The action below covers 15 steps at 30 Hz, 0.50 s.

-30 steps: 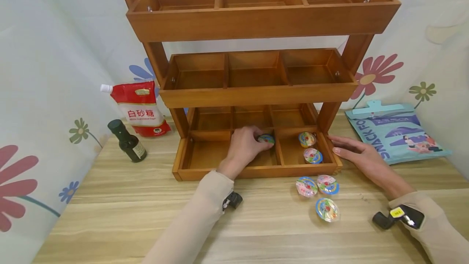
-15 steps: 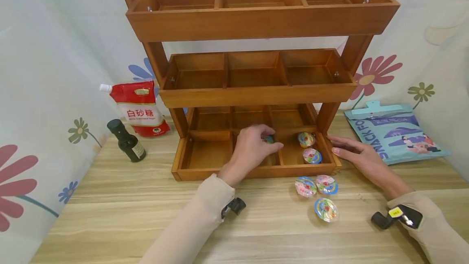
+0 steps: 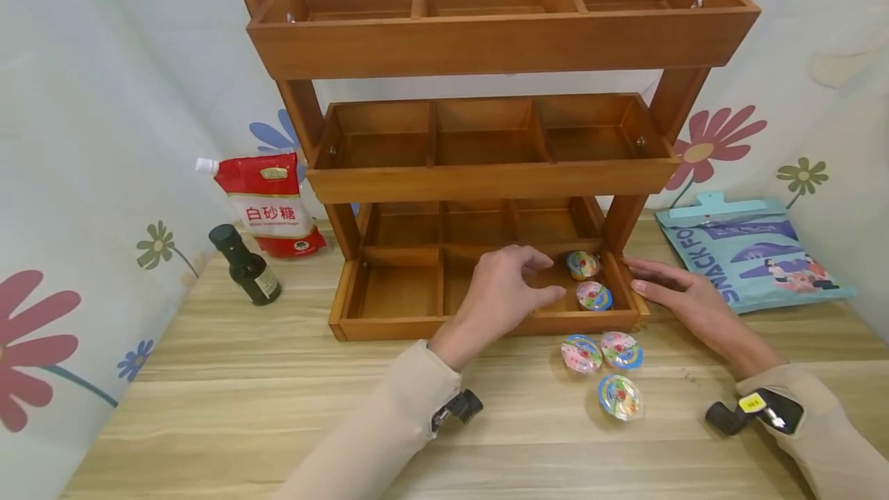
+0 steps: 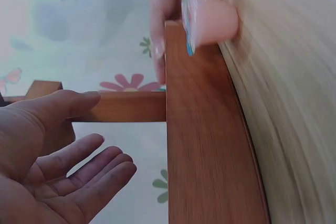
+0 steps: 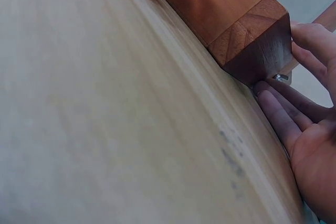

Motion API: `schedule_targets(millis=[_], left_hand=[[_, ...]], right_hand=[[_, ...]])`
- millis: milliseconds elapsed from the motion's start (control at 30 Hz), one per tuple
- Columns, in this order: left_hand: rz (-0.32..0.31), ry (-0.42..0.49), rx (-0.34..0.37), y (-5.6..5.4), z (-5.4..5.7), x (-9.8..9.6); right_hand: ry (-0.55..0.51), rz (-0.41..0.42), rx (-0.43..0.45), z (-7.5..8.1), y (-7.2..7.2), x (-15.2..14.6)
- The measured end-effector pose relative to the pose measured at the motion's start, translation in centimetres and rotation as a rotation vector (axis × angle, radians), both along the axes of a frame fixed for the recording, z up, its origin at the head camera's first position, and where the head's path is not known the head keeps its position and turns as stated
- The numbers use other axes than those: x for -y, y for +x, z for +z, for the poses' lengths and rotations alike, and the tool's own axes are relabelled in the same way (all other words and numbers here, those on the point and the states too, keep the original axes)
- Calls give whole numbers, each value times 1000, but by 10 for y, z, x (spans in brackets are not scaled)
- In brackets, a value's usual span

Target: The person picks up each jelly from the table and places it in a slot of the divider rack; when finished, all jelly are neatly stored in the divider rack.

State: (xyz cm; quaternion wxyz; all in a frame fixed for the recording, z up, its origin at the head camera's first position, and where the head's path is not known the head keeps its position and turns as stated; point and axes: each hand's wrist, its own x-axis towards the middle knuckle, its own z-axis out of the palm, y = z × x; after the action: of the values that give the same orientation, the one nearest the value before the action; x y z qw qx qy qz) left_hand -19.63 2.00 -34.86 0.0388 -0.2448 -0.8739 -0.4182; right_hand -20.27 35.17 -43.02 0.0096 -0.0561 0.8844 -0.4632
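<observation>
My left hand (image 3: 503, 292) hovers over the bottom tier of a wooden three-tier rack (image 3: 493, 185), between the middle and right front compartments. Its thumb and fingers are spread; in the left wrist view the left hand (image 4: 63, 161) holds nothing. Just right of its fingertips, two jelly cups (image 3: 593, 295) lie in the right front compartment. The left hand blocks part of the middle compartment. My right hand (image 3: 684, 303) rests its extended fingers against the rack's right end. In the right wrist view, the right hand (image 5: 310, 124) touches that wooden end near the tabletop.
Three more jelly cups (image 3: 620, 397) lie on the table (image 3: 278, 415) before the rack. Left of it stand a red-and-white sugar pouch (image 3: 274, 207) and a dark bottle (image 3: 245, 265). A blue snack bag (image 3: 753, 253) lies behind my right hand.
My left hand has moved right and let go of a jelly cup in the middle compartment, which it now hides. Its fingers have spread. The right hand stays against the rack.
</observation>
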Motion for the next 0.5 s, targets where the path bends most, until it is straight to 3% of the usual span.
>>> schedule_targets(millis=[233,500], left_hand=[[-50,7,33,8,0,-9],[-135,-40,10,20,-3,-16]], right_hand=[[4,9,-12,-2,-1,-1],[3,9,8,0,0,0]])
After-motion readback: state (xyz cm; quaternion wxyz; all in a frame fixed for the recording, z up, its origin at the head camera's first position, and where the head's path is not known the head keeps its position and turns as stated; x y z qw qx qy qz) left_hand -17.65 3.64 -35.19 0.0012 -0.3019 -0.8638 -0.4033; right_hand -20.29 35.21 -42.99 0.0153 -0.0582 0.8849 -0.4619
